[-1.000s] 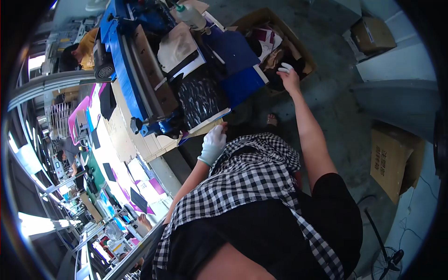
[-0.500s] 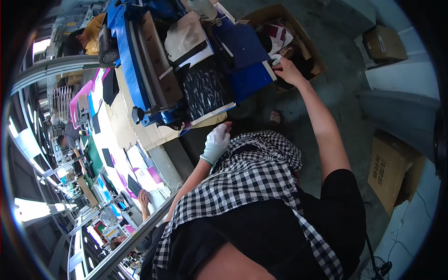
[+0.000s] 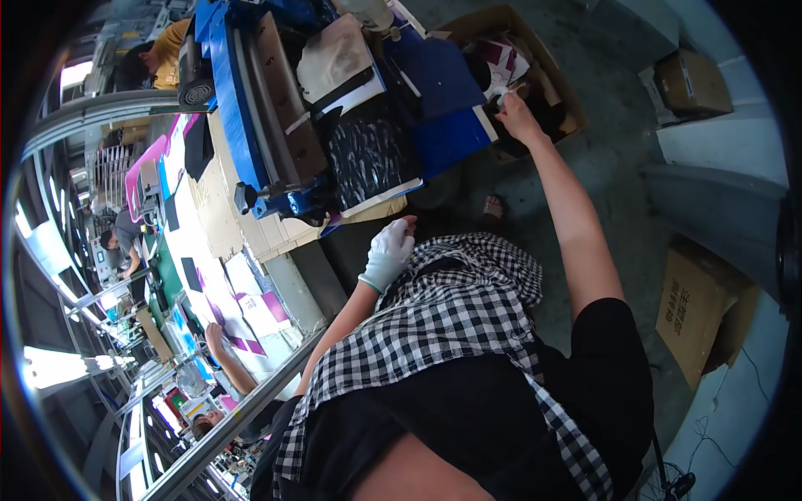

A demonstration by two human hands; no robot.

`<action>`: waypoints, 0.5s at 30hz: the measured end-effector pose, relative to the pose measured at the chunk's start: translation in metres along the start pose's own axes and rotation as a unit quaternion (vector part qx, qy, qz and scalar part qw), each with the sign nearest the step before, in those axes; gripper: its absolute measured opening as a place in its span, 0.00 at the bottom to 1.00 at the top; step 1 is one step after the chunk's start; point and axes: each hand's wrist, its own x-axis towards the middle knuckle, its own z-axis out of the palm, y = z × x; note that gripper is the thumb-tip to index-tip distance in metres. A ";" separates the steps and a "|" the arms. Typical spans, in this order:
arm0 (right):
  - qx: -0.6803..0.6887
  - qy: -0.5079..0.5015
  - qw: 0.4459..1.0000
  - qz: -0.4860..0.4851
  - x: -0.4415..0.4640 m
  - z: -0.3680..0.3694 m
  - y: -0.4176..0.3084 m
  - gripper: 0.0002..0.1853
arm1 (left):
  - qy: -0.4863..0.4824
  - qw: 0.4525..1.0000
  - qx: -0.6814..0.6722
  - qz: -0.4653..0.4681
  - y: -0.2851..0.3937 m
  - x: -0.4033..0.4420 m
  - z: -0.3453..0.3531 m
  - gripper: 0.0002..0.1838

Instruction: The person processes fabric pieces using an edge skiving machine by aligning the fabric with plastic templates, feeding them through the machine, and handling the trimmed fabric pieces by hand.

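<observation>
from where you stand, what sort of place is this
Likely a factory workshop, judging by the blue machine, the carton of loose pieces and the person in yellow nearby.

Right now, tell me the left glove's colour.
White; the left glove shows best in the head view.

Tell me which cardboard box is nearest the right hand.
The open box holding white-and-magenta material: the right hand overlaps it in view. The box with dark printing and the smaller box at upper right are both farther away.
</observation>
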 end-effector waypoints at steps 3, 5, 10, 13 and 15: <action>-0.088 0.095 0.990 0.062 -0.002 0.002 0.056 0.21 | 0.003 1.000 -0.004 0.003 0.000 -0.002 0.000 0.16; -0.074 0.154 0.983 0.064 -0.012 -0.016 0.077 0.22 | 0.008 1.000 -0.006 0.005 -0.002 -0.004 -0.002 0.16; 0.068 0.179 0.976 0.101 -0.051 -0.106 0.015 0.26 | 0.007 1.000 -0.020 0.014 0.002 -0.005 -0.001 0.15; 0.129 0.202 0.966 0.094 -0.073 -0.141 -0.010 0.26 | 0.019 0.996 -0.060 0.062 0.015 0.008 -0.002 0.14; 0.144 0.218 0.962 0.080 -0.083 -0.161 -0.034 0.26 | 0.023 0.991 -0.090 0.091 0.034 0.024 -0.007 0.13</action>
